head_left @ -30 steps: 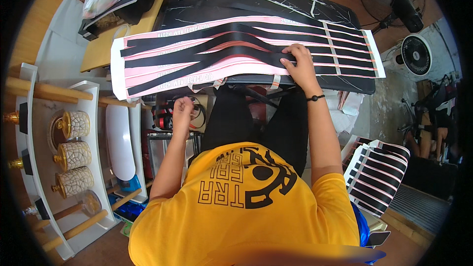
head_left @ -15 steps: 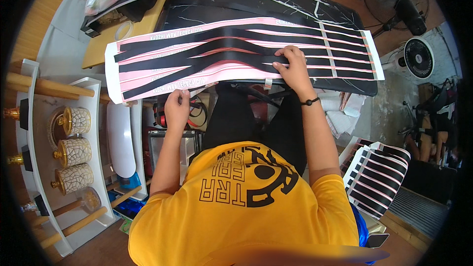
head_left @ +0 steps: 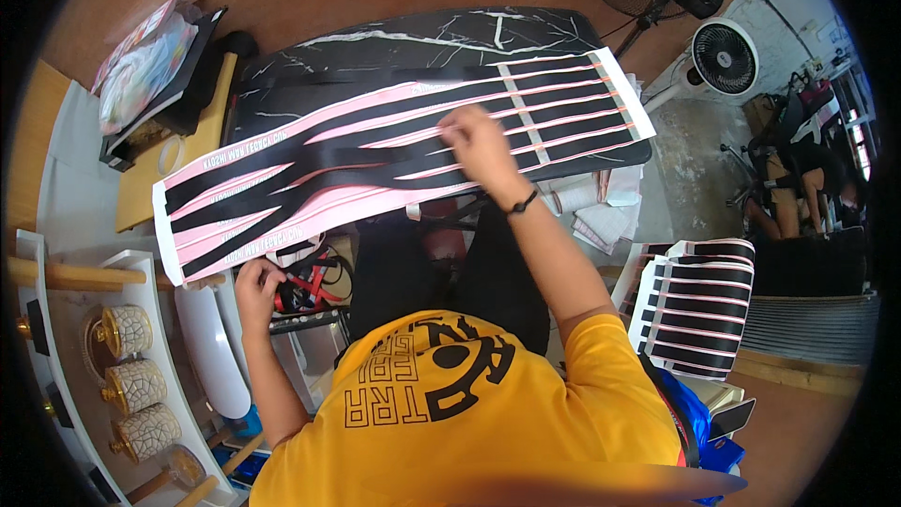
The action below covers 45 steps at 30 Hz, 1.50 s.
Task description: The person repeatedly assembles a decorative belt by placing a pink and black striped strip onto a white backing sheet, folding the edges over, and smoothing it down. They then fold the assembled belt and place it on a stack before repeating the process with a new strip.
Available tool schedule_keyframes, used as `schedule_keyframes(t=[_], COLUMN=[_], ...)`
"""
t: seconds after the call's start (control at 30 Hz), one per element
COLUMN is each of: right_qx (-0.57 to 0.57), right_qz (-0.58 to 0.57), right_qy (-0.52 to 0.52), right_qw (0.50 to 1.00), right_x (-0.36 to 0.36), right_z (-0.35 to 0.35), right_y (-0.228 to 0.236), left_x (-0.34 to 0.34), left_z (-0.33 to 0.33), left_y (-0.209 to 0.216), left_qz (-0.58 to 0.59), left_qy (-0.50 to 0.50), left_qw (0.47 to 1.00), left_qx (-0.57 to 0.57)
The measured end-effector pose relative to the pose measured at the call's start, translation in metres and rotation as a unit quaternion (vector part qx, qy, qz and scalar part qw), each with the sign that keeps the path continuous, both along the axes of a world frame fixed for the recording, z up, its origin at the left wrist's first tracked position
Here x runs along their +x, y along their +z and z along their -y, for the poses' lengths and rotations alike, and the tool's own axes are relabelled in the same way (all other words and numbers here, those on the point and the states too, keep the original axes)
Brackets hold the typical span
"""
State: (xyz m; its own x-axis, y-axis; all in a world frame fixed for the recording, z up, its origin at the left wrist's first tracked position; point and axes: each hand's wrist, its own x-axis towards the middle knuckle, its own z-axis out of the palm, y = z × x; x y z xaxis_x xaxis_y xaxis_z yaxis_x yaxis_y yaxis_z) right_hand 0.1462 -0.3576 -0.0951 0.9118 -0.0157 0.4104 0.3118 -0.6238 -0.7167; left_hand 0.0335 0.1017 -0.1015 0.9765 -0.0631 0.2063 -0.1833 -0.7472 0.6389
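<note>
A long pink printed sheet with white ends lies across the table, bearing several black strips lengthwise. Toward its left half the strips bunch together and rise loose off the pink. On the right half they lie straight and parallel, crossed by a greyish band. My right hand is over the strips near the middle, its thumb and fingers closed together; what is between them, if anything, I cannot make out. My left hand is by the sheet's near left edge, fingers curled in, their grip unclear.
The black marbled table has rounded corners. A second striped sheet hangs bent at the right. Two fans stand at the far right. A shelf with patterned jars is at the left, and a person is in the right background.
The view has shifted. My right hand has moved off the raised strips' right end, fingers drawing closed. The strips' arch sits lower and more bunched; the left hand stays near the edge.
</note>
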Motion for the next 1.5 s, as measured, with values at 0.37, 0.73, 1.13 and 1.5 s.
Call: schedule_keyframes(t=[0.37, 0.73, 1.13, 1.5], right_qx=[-0.103, -0.17, -0.047, -0.074], right_qz=[-0.088, -0.166, -0.15, 0.039], right_qy=[-0.002, 0.001, -0.102, -0.183], right_qw=[0.991, 0.971, 0.982, 0.98], right_x=[0.13, 0.146, 0.129, 0.112], right_z=[0.157, 0.158, 0.145, 0.119], right_y=[-0.011, -0.006, -0.01, -0.025], left_x=[0.095, 0.292, 0.344, 0.337], left_z=[0.125, 0.392, 0.453, 0.463], left_y=[0.088, 0.054, 0.03, 0.009], left_qz=[0.035, -0.021, -0.244, -0.148], left_qy=[-0.185, -0.333, -0.307, -0.271], left_qw=[0.982, 0.943, 0.914, 0.939], left_qx=[0.001, 0.005, 0.104, 0.153])
